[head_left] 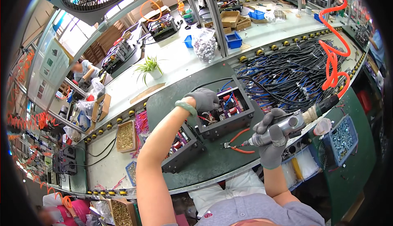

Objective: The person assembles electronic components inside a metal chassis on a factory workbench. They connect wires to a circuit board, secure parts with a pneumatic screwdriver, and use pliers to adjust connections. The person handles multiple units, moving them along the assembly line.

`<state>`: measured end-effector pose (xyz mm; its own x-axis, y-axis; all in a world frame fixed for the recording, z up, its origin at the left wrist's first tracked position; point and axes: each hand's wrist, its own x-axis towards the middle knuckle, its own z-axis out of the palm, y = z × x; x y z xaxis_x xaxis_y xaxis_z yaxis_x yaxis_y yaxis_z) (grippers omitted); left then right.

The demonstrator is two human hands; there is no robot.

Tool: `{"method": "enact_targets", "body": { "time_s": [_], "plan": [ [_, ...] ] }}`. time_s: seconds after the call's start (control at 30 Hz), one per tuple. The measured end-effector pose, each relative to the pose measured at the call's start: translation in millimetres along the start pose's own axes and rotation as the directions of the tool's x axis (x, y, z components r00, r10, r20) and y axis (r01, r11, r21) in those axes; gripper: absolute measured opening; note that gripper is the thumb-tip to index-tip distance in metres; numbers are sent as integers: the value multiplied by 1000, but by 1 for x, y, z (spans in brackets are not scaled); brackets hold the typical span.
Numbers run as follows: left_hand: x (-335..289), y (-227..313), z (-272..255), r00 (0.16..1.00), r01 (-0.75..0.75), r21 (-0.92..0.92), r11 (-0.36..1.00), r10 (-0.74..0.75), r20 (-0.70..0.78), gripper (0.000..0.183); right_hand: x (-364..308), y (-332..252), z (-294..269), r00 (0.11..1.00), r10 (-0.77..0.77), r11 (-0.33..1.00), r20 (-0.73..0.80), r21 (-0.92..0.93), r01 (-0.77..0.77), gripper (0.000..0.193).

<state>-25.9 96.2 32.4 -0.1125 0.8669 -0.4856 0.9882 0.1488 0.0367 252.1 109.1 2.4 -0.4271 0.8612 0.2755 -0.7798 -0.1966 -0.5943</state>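
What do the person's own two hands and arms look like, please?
The left hand and right hand wear grey gloves. A pale green bangle circles the left wrist. Both forearms are bare; a short greyish-lilac sleeve covers the right upper arm.

Layout, head view

Right case (223, 128) and left case (180, 156) on board (217, 162); left one nearer wearer. Left hand (204, 100) at right case's rear left corner. Pliers (241, 144) before right case — left of driver (290, 124), in right hand (272, 154). Cables (294, 68) behind-right. Plant (155, 74) behind-left; bag (204, 49) farther back, left of bin (234, 44).
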Motion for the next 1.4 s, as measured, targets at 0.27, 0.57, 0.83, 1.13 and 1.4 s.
{"method": "enact_targets", "body": {
  "time_s": [0.27, 0.57, 0.83, 1.13, 1.4],
  "plan": [
    [-47, 27, 41, 839, 65, -179, 982, -151, -523, 34, 8, -2, -11, 996, 46, 999, -78, 26, -44, 50],
    [-37, 25, 55, 874, 308, -48, 950, -302, -381, 28, 9, 4, -12, 998, 62, 996, -2, 60, -62, 50],
    [-25, 47, 17, 941, 328, 169, 929, -307, -139, 31, 31, -10, -9, 997, -40, 999, 65, -20, 41, 49],
    [-10, 38, 1, 968, 251, 127, 960, -253, -6, 33, 48, -9, -9, 998, -66, 998, 12, -24, 66, 46],
    [-15, 17, 36, 963, 227, 60, 972, -215, -163, 25, 105, 57, 20, 997, -16, 996, 72, 91, 9, 41]
  ]
}}
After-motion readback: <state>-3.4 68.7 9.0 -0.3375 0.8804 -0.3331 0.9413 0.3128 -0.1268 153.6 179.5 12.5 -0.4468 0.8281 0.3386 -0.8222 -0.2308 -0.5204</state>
